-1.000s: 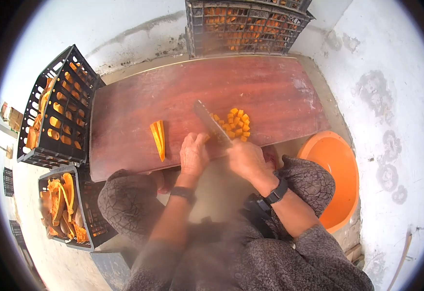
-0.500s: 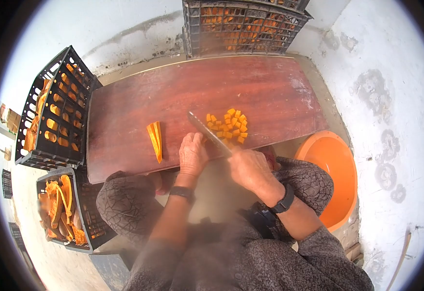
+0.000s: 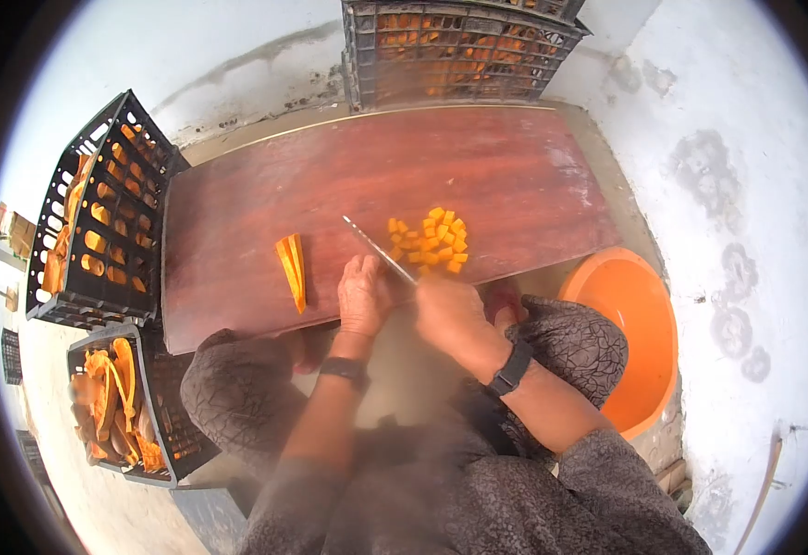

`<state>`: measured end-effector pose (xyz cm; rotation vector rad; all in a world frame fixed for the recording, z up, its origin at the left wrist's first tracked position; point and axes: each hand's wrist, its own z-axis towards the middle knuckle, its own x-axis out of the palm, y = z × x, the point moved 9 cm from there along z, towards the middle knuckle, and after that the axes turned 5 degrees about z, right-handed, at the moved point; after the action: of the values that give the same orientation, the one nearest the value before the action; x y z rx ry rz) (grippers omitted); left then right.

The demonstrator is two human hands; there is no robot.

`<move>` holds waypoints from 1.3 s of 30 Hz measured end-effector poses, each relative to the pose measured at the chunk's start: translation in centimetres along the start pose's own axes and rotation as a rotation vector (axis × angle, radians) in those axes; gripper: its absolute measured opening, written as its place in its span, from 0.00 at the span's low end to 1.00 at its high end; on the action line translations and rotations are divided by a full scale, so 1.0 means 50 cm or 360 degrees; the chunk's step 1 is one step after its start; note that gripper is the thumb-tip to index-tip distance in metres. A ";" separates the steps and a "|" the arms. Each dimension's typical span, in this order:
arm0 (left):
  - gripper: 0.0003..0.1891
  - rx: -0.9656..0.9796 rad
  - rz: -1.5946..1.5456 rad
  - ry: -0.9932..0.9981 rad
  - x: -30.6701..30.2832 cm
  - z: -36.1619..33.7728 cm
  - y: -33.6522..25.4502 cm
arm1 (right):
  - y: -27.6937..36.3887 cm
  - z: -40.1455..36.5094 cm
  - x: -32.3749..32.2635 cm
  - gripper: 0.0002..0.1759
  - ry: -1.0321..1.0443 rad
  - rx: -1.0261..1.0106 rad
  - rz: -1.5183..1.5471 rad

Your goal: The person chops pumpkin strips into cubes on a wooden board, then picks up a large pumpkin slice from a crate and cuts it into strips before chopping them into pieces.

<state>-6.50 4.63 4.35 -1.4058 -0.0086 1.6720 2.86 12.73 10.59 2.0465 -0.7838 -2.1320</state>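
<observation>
On the reddish-brown rectangular tabletop, small orange cubes lie at two o'clock from the left hand, its grip unclear, while the right hand grips a long-bladed metal knife.

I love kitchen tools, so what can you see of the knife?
The knife shows a straight, metallic-looking blade, seen nearly edge-on as a thin pale line. Its handle is hidden in the right hand. The blade slants forward and left over the reddish board, between the left hand and the orange cubes. Whether it touches anything there is unclear.
</observation>
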 end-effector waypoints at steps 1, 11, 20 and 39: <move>0.06 0.0002 -0.0038 -0.0021 -0.002 -0.003 0.002 | 0.005 0.001 0.008 0.02 0.0002 -0.0008 0.0008; 0.11 0.0122 -0.0045 -0.0046 -0.028 -0.015 -0.013 | -0.080 0.016 0.035 0.07 -0.0074 0.0179 0.0206; 0.10 0.0122 -0.0152 -0.0164 -0.025 -0.007 -0.013 | -0.028 -0.021 -0.048 0.07 -0.0046 0.0109 0.0162; 0.07 0.0033 -0.0117 -0.0067 -0.012 -0.007 0.002 | -0.001 -0.025 -0.002 0.04 0.0115 0.0048 -0.0058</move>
<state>-6.31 4.02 4.62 -1.3391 -0.0661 1.6364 4.05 12.43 10.70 2.1557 -0.7796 -2.0640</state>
